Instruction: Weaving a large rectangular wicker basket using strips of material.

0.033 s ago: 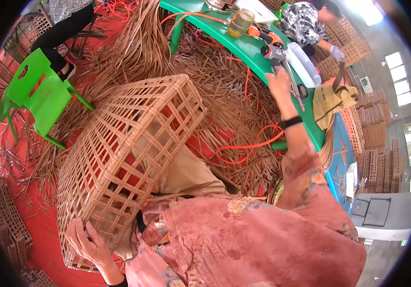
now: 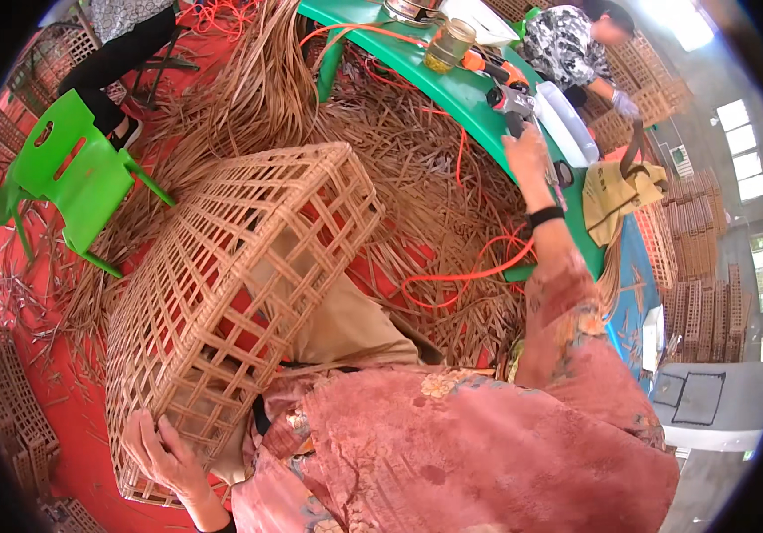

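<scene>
A large woven rattan basket (image 2: 222, 258) with an open lattice lies tilted across my lap. My left hand (image 2: 166, 457) grips its lower left edge, with the fingers curled over the weave. My right arm stretches out to the green table. There my right hand (image 2: 528, 160) has its fingers around the dark handle of a gun-shaped tool (image 2: 512, 99) with a grey body. Part of that handle is covered by the hand. Scissors (image 2: 564, 172) with dark finger loops lie right beside the hand, their blades mostly hidden.
The green table (image 2: 479, 120) holds a glass jar (image 2: 449, 44), an orange-and-black tool (image 2: 485, 65), a white tray (image 2: 566, 124) and a tan cloth bag (image 2: 621, 197). An orange hose (image 2: 461, 277) loops below. Rattan strips (image 2: 399, 151) cover the floor near a green chair (image 2: 75, 173). A co-worker (image 2: 564, 49) sits beyond.
My right hand has shifted slightly to the right and closed more around the tool's handle, hiding the scissor blades. My left hand and the basket stay nearly still.
</scene>
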Demonstrator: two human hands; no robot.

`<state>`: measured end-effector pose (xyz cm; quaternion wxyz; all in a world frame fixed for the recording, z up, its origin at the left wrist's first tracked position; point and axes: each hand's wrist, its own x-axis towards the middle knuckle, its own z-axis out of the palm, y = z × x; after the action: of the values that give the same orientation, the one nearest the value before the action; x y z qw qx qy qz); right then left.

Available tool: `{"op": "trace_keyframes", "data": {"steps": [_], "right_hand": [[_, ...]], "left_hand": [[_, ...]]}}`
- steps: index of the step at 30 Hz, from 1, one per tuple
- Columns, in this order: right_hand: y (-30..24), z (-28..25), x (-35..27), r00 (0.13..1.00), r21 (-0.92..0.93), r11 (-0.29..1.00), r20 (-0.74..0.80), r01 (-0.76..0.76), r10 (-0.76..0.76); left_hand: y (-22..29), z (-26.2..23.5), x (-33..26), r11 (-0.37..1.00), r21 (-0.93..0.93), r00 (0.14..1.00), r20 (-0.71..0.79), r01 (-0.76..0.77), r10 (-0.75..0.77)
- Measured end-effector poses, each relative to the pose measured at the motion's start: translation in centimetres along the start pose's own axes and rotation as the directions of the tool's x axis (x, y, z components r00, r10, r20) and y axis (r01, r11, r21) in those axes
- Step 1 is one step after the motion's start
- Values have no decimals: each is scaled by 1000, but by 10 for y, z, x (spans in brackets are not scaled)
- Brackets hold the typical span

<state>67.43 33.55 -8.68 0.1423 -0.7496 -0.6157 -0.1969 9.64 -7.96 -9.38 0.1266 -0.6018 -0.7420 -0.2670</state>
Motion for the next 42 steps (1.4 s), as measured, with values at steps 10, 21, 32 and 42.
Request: {"op": "trace_keyframes", "data": {"steps": [10,21,32,42], "right_hand": [[36,52,85,836,-100,962,476,-255,271],[-3,-113,50,945,599,798,299,-74,-136],[-273,-282,-99,476,853,490,512,-181,-715],[-431,-287,-128,-115,530,848,843,14,-526]], "left_hand": [[-6,2,-10,998,44,997,59,51,-53],[2,7,-9,984,64,985,-38,169,-166],[9,-8,0,991,-39,977,-167,128,-133],[12,-8,-1,986,-16,975,-148,166,-166]]}}
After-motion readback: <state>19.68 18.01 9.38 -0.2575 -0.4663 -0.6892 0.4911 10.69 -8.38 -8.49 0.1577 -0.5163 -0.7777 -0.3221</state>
